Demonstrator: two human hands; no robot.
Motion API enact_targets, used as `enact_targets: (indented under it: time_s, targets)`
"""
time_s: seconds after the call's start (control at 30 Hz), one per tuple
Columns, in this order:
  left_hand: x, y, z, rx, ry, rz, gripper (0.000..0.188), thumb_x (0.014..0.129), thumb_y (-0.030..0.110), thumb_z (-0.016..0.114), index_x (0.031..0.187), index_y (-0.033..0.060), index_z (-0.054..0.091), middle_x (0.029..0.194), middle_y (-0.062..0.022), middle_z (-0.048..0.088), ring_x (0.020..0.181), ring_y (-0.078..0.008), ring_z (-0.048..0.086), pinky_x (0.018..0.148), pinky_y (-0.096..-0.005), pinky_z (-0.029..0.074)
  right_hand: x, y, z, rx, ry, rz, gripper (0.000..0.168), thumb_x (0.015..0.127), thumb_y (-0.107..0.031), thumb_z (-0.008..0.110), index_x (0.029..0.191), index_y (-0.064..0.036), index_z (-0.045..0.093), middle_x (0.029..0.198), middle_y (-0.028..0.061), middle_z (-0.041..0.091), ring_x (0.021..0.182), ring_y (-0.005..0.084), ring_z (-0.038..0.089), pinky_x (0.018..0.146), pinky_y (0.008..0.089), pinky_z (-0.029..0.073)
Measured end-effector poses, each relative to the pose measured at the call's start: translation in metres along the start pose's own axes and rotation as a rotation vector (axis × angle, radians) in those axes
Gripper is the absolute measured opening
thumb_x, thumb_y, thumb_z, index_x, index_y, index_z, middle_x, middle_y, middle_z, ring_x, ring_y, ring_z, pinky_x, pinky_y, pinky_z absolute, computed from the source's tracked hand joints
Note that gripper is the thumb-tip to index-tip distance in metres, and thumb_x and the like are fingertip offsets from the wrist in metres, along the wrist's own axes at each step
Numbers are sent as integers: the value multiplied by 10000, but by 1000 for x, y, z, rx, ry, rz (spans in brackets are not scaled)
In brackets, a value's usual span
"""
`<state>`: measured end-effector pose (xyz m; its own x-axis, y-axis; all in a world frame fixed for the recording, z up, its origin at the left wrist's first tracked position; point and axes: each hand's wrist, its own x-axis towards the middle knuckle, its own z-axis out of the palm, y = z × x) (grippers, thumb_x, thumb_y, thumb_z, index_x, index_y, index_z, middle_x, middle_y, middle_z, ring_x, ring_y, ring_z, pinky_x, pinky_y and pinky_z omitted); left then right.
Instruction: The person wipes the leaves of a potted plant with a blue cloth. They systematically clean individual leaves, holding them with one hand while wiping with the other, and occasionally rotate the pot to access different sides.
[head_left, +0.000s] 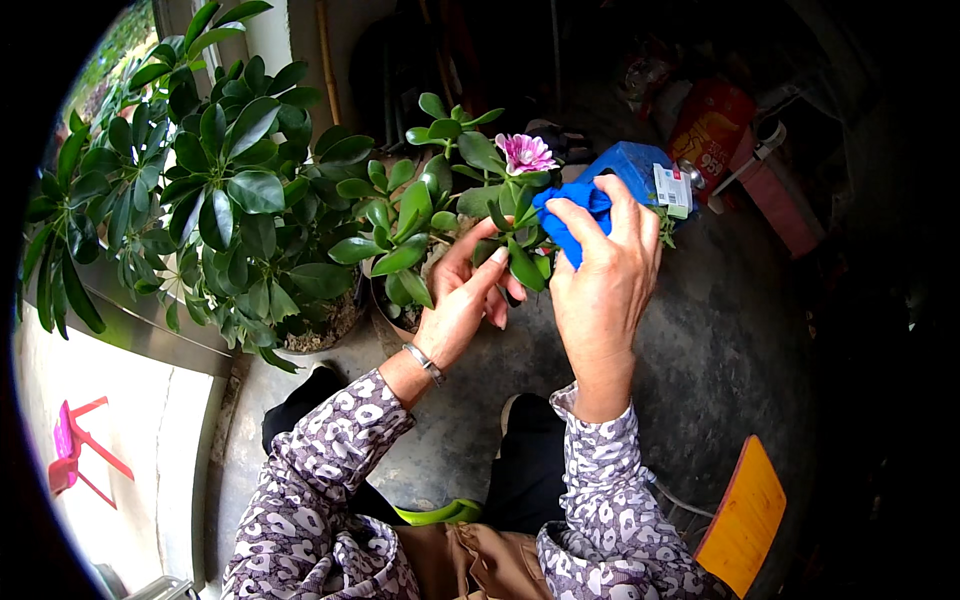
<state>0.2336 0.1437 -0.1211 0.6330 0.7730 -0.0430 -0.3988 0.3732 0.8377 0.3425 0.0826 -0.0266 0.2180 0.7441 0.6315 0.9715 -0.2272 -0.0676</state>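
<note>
A potted jade-like succulent (405, 214) with thick green leaves stands before me, a pink and white flower (526, 154) among its upper right leaves. My left hand (472, 281) has its thumb and fingers around a lower stem or leaf on the plant's right side; the exact grip is partly hidden by leaves. Pinched in the fingers of my right hand (606, 259) is a crumpled blue cloth (576, 217), close against the leaves just below and right of the flower.
A large leafy potted plant (225, 187) fills the left side. Behind my right hand are a blue container (626, 165), a small labelled box (672, 189) and a red package (711, 124). A yellow-orange board (742, 517) stands at lower right. My feet rest on the concrete floor (442, 435).
</note>
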Motion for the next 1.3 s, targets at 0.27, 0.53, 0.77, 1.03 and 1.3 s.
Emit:
enact_targets:
  time_s: [0.27,0.53,0.77,1.03,1.3]
  targets:
    - [-1,-2,-2,-17,-3,-11,403,1007,224,522,1379,78,466,725,-96,653,446,-104,531,441,-209,418,2,12,5,-51,44,47,367,701,45,719,1025,-127,736,1257,88,557,1120,299,523,924,432,443]
    - [-2,-2,-1,-19,22,-6,393,1007,215,524,1369,72,462,725,-108,657,443,-112,532,447,-214,426,1,6,4,-35,37,3,415,657,38,739,1036,-130,725,1258,91,556,1129,305,519,930,427,436]
    - [-3,-3,-1,-12,11,9,424,1008,206,519,1404,76,439,724,-110,658,432,-110,524,450,-218,429,3,23,-10,29,126,97,437,683,64,732,1080,-122,726,1235,113,580,1065,309,547,918,429,473]
    - [-4,-2,0,21,-26,65,559,1013,189,514,1521,135,288,703,-60,641,442,-70,508,436,-200,422,-2,-12,-24,234,112,-43,501,657,46,730,1118,-147,702,1236,105,570,1070,323,535,909,427,462]
    - [-17,-6,5,76,35,152,666,1009,165,528,1555,74,158,607,-9,585,429,-59,465,394,-213,372,-9,-27,-4,74,52,-44,425,689,1,733,1082,-161,733,1312,97,536,1135,323,511,954,453,445]
